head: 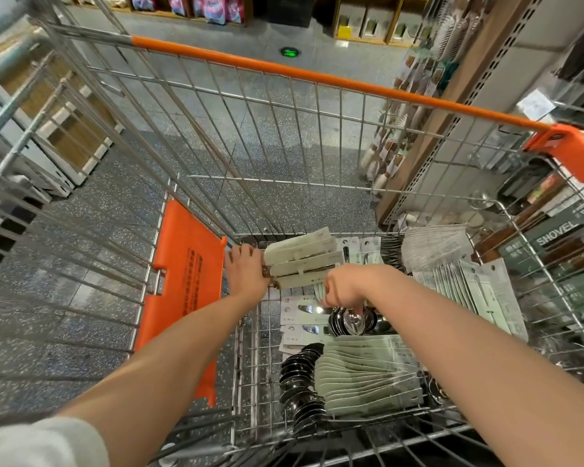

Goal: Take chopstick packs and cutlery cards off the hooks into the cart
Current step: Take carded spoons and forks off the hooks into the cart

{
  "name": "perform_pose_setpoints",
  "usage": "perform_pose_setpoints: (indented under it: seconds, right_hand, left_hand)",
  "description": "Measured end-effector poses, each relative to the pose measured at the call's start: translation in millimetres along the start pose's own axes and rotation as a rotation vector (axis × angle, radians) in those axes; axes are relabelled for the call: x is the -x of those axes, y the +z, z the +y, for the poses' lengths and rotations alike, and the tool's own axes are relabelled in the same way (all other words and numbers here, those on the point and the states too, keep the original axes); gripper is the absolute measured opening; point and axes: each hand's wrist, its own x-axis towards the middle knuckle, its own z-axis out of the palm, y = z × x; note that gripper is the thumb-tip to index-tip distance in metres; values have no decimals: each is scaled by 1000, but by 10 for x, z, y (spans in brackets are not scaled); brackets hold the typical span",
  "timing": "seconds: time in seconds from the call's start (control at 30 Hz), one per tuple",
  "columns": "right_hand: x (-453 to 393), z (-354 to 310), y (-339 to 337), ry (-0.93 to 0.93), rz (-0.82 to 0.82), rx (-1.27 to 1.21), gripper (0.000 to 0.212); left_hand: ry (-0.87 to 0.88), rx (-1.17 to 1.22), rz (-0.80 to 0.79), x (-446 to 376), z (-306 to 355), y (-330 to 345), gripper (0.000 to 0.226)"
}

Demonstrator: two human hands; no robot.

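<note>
Cutlery cards (pixel 300 261), bundled in my left grip (pixel 246 269) over the cart (pixel 250 348), could fan apart and spill if my right grip (pixel 343 288), pinching them, slackens.

wire metal cart (pixel 317 136), glossy steel spoons (pixel 353 323)

Shop aisle with a grey speckled floor (pixel 91 237), kinda shiny under the overhead light. Wooden shelves (pixel 368 18) along the far wall hold boxes and pink bags (pixel 213 8). On the right, a pegboard rack (pixel 459 79) with hanging brushes. There's a green floor marker (pixel 290 52) too.
</note>
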Motion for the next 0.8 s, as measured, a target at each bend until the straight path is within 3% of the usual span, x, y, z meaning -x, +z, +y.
perform_pose_setpoints:
  seconds: [0.17,0.3,0.5,0.8]
  right_hand:
    - [27,13,-8,21,17,-63,42]
    - [29,19,-8,23,16,-62,35]
    - [60,20,-32,18,-6,-46,39]
    - [59,47,-50,0,-8,-55,36]
  left_hand:
    - [-8,213,-51,94,-27,-49,26]
    - [-26,258,-23,183,0,-40,27]
    - [-43,208,-48,216,30,106,73]
    - [-95,157,-57,214,39,127,53]
